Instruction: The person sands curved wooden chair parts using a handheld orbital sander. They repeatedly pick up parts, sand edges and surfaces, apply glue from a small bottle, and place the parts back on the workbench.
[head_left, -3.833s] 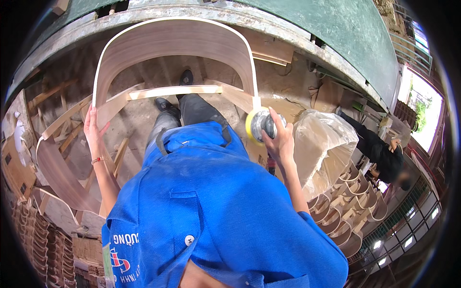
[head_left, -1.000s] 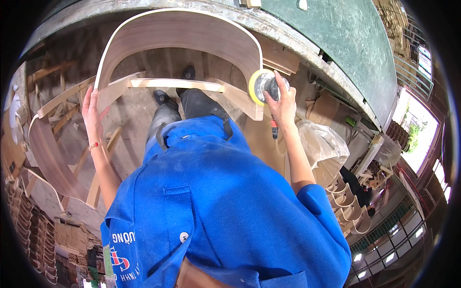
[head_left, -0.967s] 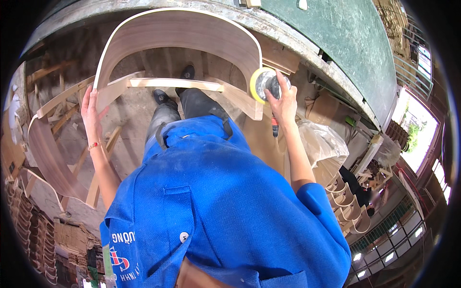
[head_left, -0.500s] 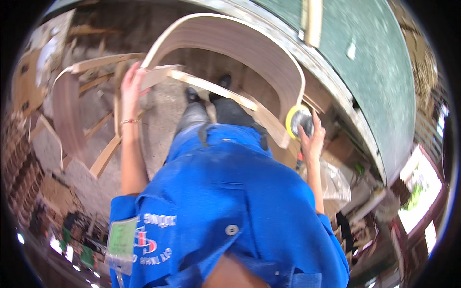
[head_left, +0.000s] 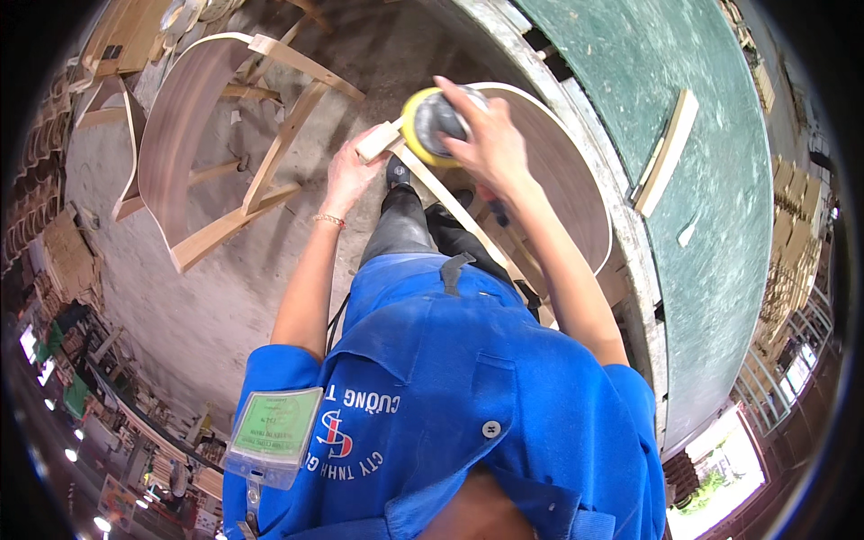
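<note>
My right hand (head_left: 493, 148) grips a round sander (head_left: 438, 126) with a yellow rim and a dark body. The sander lies against the end of a pale wooden chair-like frame. This frame joins a bent plywood panel (head_left: 567, 180) to a straight wooden bar (head_left: 454, 205) that slants down toward my waist. My left hand (head_left: 349, 180) is closed around the frame's near left corner, right beside the sander. Part of the panel is hidden behind my right hand and forearm.
Another curved wooden frame (head_left: 184, 144) stands on the floor (head_left: 135, 306) to the left. On the right runs a green-topped bench (head_left: 720, 252) carrying a wooden strip (head_left: 668, 153). Stacked wooden parts (head_left: 792, 216) line the far right. My shoes are below the frame.
The sander in my right hand has gone from the frame's right end to its left corner. My left hand has shifted right, the frame has turned, and the whole view has swung.
</note>
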The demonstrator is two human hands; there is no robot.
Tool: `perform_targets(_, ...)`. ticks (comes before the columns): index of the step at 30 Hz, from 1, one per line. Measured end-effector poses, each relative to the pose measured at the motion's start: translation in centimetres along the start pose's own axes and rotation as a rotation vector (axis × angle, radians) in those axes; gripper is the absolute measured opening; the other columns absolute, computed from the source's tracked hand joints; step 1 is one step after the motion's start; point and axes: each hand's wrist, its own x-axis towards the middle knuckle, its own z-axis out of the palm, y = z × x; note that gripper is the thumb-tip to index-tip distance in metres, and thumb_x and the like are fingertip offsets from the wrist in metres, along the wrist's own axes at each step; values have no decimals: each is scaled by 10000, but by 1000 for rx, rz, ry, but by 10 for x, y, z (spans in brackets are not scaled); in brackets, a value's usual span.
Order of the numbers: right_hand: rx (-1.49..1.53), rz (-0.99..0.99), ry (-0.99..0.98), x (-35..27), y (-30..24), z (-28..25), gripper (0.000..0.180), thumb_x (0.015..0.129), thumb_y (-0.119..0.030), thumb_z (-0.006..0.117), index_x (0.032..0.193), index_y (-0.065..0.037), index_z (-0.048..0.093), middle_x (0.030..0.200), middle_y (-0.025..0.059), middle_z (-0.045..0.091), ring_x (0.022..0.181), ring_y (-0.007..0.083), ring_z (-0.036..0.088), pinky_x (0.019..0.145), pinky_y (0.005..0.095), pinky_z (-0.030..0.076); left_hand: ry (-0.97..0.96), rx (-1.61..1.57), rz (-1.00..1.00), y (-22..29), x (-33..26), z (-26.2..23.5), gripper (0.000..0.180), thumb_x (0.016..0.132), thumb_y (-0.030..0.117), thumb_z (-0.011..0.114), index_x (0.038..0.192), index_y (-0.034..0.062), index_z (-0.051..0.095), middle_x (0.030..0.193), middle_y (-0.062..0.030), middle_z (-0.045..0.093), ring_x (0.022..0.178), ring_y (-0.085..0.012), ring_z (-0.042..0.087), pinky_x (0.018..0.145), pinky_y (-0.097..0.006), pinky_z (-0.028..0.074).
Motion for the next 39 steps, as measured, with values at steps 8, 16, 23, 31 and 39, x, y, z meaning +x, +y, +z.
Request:
perform_targets(8,-212,46,-25,54,-14,15,820,750,-221,753,1432,-460,363,1072,235,492,881,431,629,773,483,548,-23,79,97,-5,0,-1,520,825,280,712,1320,212,567,1179,-68,675,1082,-247,633,1158,-491,243)
perform_targets(16,-48,26,-122,32,-34,27,849,712,-182,771,1419,-450,384,1092,259,479,913,445,634,785,485,551,32,60,114,-13,2,1,525,817,243,720,1317,199,569,1170,-64,678,1063,-252,641,1159,-499,239)
perform_targets(23,-132,54,-49,51,-29,24,839,711,-178,769,1423,-418,396,1070,257,480,872,430,644,741,471,553,-8,79,100,-10,3,-4,544,808,241,733,1322,180,566,1186,-63,672,1091,-236,630,1167,-495,220)
perform_targets(31,-131,44,3,58,-34,28,844,708,-160,768,1425,-407,397,1051,249,478,831,419,647,730,463,555,-19,86,86,-13,5,-5,562,798,224,736,1331,203,558,1213,-51,661,1119,-222,621,1156,-513,206)
perform_targets(39,-111,41,-4,50,-32,34,864,700,-164,773,1430,-412,382,1073,250,474,836,433,643,734,473,559,-4,89,94,-13,6,-6,526,834,250,714,1334,197,558,1177,-36,681,1113,-208,624,1163,-502,187)
